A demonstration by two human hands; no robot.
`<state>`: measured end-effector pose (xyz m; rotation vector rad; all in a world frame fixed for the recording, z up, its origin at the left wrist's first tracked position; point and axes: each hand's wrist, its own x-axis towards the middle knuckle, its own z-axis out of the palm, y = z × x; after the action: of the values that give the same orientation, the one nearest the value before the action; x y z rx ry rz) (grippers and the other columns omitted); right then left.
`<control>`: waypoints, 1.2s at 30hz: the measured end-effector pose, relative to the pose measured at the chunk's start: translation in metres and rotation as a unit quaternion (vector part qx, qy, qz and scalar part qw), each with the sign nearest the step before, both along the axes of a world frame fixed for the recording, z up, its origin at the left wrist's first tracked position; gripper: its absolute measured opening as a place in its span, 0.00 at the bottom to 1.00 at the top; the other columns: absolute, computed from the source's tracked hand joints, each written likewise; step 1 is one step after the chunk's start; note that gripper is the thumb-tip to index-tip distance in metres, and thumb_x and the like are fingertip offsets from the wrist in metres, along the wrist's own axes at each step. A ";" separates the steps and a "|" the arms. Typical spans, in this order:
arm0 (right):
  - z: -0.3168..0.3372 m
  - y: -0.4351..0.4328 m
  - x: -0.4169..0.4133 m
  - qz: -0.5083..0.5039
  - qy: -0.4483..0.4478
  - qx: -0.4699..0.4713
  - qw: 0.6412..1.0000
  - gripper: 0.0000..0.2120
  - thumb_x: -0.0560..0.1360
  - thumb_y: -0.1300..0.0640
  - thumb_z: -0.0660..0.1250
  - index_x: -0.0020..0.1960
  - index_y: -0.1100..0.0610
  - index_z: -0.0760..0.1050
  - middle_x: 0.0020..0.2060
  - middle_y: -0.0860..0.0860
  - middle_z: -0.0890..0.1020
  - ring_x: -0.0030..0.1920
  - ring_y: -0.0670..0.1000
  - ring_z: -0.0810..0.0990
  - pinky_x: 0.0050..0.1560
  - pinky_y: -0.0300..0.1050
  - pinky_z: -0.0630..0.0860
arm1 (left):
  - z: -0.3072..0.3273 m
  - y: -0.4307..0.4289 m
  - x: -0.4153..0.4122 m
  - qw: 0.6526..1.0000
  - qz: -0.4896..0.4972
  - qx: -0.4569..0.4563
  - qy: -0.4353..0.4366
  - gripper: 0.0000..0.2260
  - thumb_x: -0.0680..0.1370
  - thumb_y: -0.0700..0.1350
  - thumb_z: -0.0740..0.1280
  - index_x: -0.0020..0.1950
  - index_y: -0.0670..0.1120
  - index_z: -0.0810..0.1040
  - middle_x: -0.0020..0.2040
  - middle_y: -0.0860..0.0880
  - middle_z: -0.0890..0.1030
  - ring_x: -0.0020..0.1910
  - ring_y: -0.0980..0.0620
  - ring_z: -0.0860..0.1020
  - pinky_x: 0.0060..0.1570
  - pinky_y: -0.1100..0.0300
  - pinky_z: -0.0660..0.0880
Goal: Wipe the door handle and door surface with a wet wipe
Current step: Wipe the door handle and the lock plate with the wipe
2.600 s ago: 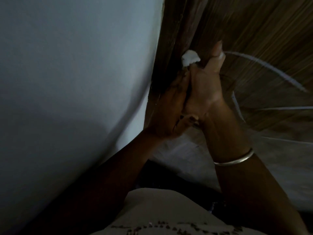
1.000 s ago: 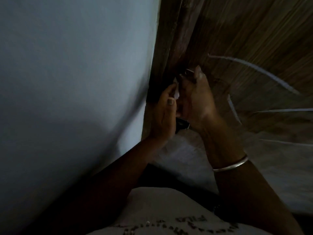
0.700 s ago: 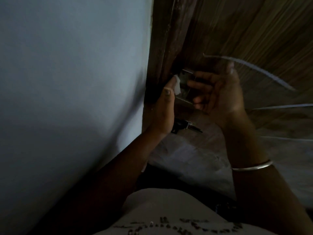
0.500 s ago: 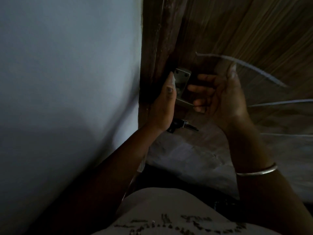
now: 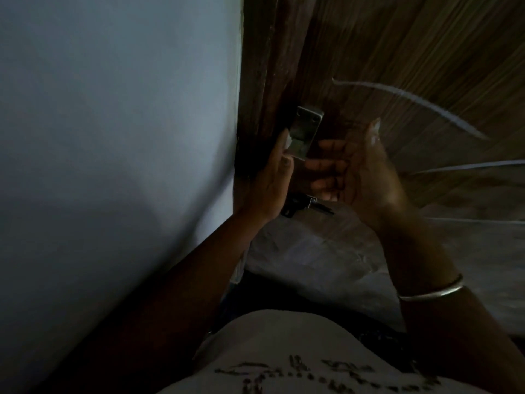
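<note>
A: Entry, biggest first. Pale blue-grey wall (image 5: pixel 113 137) fills the left half. To its right a dark wooden frame (image 5: pixel 264 81), then the door (image 5: pixel 412 52), brown with fine streaked grain. Light is poor.

B: Any writing?

A: Dark print on the person's pale shirt (image 5: pixel 312 359) at the bottom edge. Unreadable from here; too dim and cut off. No brand marks that I can make out anywhere.

B: Containers?

A: Nothing I would call one. A pale crumpled sheet or bag (image 5: pixel 312 257) lies low behind the arms; I cannot tell whether it holds anything.

B: The hardware?

A: A metal lock plate (image 5: pixel 305 136) on the door's edge, rectangular, dull silver, screws at its top corners. Below it a dark latch (image 5: pixel 305 206) sticks out sideways.

B: Hands?

A: Left hand (image 5: pixel 272 180) is against the frame just beside the plate, fingers closed with the thumb up, pinching the wet wipe (image 5: pixel 288 140). Only a small white scrap shows at the thumb tip, touching the plate's left edge.

B: Right?

A: Right hand (image 5: pixel 360 172) is apart from the plate, fingers loosely curled toward it, thumb raised, holding nothing. A thin metal bangle (image 5: pixel 431 291) sits on that wrist.
</note>
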<state>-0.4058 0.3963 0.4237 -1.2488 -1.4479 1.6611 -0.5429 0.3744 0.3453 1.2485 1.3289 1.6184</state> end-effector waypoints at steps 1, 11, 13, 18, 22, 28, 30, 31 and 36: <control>-0.001 0.001 0.003 -0.002 0.004 -0.002 1.000 0.35 0.75 0.33 0.36 0.56 0.52 0.74 0.49 0.57 0.83 0.36 0.52 0.81 0.36 0.44 0.76 | -0.002 0.000 0.002 1.000 0.003 0.002 -0.014 0.24 0.80 0.50 0.51 0.73 0.38 0.59 0.72 0.47 0.64 0.67 0.63 0.63 0.67 0.67 0.64; -0.006 0.000 0.012 -0.024 -0.051 0.042 0.998 0.34 0.74 0.32 0.39 0.55 0.50 0.75 0.46 0.54 0.84 0.39 0.56 0.82 0.33 0.44 0.78 | -0.006 0.003 0.017 0.977 -0.013 -0.085 -0.195 0.42 0.68 0.74 0.39 0.74 0.51 0.57 0.76 0.44 0.59 0.70 0.54 0.61 0.73 0.49 0.53; -0.006 -0.001 0.013 -0.020 -0.053 0.044 0.997 0.33 0.75 0.32 0.39 0.54 0.50 0.75 0.46 0.54 0.84 0.38 0.55 0.82 0.32 0.43 0.78 | -0.001 0.002 0.021 0.945 -0.030 -0.062 -0.319 0.32 0.76 0.64 0.35 0.73 0.51 0.59 0.76 0.46 0.58 0.73 0.52 0.58 0.74 0.47 0.50; -0.009 0.001 0.015 -0.011 -0.046 0.041 0.998 0.33 0.75 0.33 0.38 0.54 0.51 0.75 0.47 0.56 0.83 0.33 0.50 0.82 0.32 0.42 0.77 | 0.005 0.000 0.023 0.865 0.006 -0.053 -0.499 0.33 0.78 0.65 0.38 0.60 0.49 0.76 0.71 0.45 0.69 0.72 0.49 0.63 0.71 0.54 0.57; -0.009 0.002 0.017 -0.004 -0.049 0.034 0.998 0.35 0.70 0.30 0.41 0.55 0.52 0.75 0.45 0.55 0.83 0.34 0.52 0.82 0.32 0.43 0.78 | 0.009 -0.001 0.025 0.815 0.068 -0.070 -0.571 0.33 0.79 0.63 0.44 0.53 0.41 0.80 0.64 0.44 0.76 0.66 0.50 0.71 0.70 0.57 0.61; -0.013 0.000 0.025 -0.003 -0.045 0.031 0.998 0.35 0.68 0.30 0.43 0.54 0.52 0.75 0.45 0.55 0.84 0.35 0.52 0.82 0.36 0.46 0.77 | 0.012 0.001 0.029 0.761 0.101 -0.081 -0.635 0.27 0.77 0.63 0.55 0.42 0.45 0.83 0.50 0.44 0.81 0.56 0.45 0.77 0.61 0.55 0.72; -0.013 0.001 0.027 -0.006 -0.041 0.027 0.999 0.36 0.67 0.29 0.44 0.54 0.52 0.76 0.43 0.54 0.84 0.35 0.52 0.82 0.35 0.46 0.76 | 0.014 -0.002 0.029 0.764 0.094 -0.100 -0.631 0.22 0.75 0.64 0.59 0.50 0.47 0.80 0.54 0.43 0.79 0.55 0.45 0.77 0.61 0.52 0.74; -0.014 0.001 0.029 -0.006 -0.041 0.027 0.999 0.36 0.67 0.29 0.44 0.53 0.52 0.76 0.42 0.54 0.84 0.35 0.51 0.82 0.34 0.45 0.76 | 0.014 -0.004 0.028 0.764 0.089 -0.102 -0.631 0.25 0.73 0.65 0.60 0.58 0.47 0.77 0.57 0.42 0.77 0.56 0.44 0.76 0.60 0.52 0.74; -0.016 0.001 0.032 0.000 -0.054 0.034 0.998 0.36 0.67 0.28 0.43 0.53 0.50 0.76 0.43 0.54 0.85 0.36 0.53 0.83 0.31 0.43 0.77 | 0.005 -0.002 0.026 0.729 0.046 -0.106 -0.675 0.34 0.73 0.69 0.56 0.61 0.41 0.75 0.58 0.40 0.75 0.60 0.41 0.75 0.58 0.49 0.75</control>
<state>-0.3736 0.3978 0.4073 -1.3194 -1.5558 1.5523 -0.5173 0.3722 0.3507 -0.2986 0.5258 1.7038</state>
